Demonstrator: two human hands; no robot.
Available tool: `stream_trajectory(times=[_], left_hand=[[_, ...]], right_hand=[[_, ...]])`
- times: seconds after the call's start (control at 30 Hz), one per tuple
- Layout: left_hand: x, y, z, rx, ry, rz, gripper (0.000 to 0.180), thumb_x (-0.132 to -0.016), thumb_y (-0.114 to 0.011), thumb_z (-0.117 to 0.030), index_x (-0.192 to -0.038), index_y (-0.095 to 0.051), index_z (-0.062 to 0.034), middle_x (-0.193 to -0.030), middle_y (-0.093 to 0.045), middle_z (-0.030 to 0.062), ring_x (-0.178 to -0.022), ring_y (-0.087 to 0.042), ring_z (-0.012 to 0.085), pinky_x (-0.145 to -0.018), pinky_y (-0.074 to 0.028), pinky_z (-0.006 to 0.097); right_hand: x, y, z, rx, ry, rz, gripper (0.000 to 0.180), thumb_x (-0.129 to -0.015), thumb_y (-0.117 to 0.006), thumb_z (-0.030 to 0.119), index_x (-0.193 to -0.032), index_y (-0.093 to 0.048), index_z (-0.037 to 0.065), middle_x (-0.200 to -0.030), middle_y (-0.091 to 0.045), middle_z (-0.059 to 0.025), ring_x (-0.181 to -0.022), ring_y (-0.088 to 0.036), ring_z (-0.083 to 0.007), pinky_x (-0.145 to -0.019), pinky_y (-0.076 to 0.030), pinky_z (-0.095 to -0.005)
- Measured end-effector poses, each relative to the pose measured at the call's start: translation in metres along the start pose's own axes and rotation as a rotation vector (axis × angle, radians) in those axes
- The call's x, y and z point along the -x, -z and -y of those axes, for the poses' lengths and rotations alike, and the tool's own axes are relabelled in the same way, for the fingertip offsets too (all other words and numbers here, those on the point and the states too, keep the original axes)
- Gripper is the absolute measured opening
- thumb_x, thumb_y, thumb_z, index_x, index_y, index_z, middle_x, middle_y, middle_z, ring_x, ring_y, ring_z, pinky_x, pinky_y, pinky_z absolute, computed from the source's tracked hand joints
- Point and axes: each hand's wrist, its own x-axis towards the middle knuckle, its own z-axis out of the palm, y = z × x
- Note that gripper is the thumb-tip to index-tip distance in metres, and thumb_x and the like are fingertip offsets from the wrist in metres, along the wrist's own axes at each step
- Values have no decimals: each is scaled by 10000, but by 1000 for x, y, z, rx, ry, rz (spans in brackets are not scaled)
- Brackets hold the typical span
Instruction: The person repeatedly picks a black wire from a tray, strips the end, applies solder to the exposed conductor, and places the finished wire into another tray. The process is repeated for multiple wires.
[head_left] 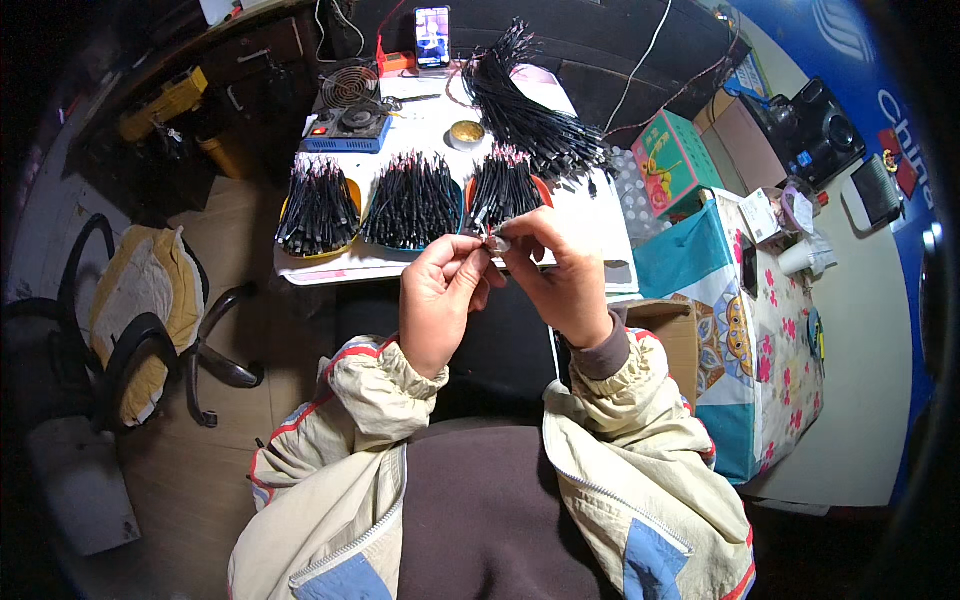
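My left hand (438, 295) and my right hand (562, 278) meet in front of the table's near edge, both closed in a pinch. Between the fingertips is a small pale, shiny piece (497, 244), too small to name. Just beyond my hands stand three shallow trays packed with short black cables. The left group of cables (316, 208) lies in a yellow tray (352, 196), the middle group (412, 200) in a blue one, the right group (503, 185) in a red-orange one (545, 190). Reddish wire ends point away from me; plugs face me.
A large bundle of long black cables (530, 110) covers the table's back right. Behind the trays are a blue box with knobs (348, 130), a small fan (349, 87), a round tin (466, 133) and a lit phone (432, 38). A green carton (672, 160) stands right; an office chair (150, 310) left.
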Motion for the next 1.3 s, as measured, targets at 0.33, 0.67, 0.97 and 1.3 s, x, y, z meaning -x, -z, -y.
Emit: stream_trajectory(times=[0.33,0.67,0.97,1.3], left_hand=[[-1,6,3,253,184,30,129,-965,-572,-86,-1051,-606,5,-745,-617,23,-545,-430,21,-484,-299,160],[-16,24,6,125,267,157,212,-974,-571,-139,-1053,-644,43,-843,-679,106,-571,-443,49,-535,-346,175],[-28,46,33,4,308,27,122,-992,-514,-122,-983,-550,-6,-710,-523,6,-573,-414,30,-488,-275,164],[-38,58,31,28,360,53,120,-1007,-479,-114,-980,-531,-9,-793,-520,-1,-663,-451,49,-576,-358,185]], right_hand=[[17,-19,-26,-1416,-610,105,136,-949,-600,92,-1066,-586,24,-988,-642,-56,-849,-618,-122,-733,-499,-227],[-2,-12,-49,-1222,-720,219,106,-957,-590,126,-988,-588,24,-878,-601,-14,-702,-544,-85,-645,-449,-213],[-57,-5,-119,-785,-761,497,195,-968,-603,184,-1068,-629,18,-898,-648,8,-814,-611,-85,-700,-482,-229],[-225,49,-297,696,-241,227,198,-793,-701,167,-942,-701,37,-876,-695,-175,-825,-680,-326,-742,-526,-383]])
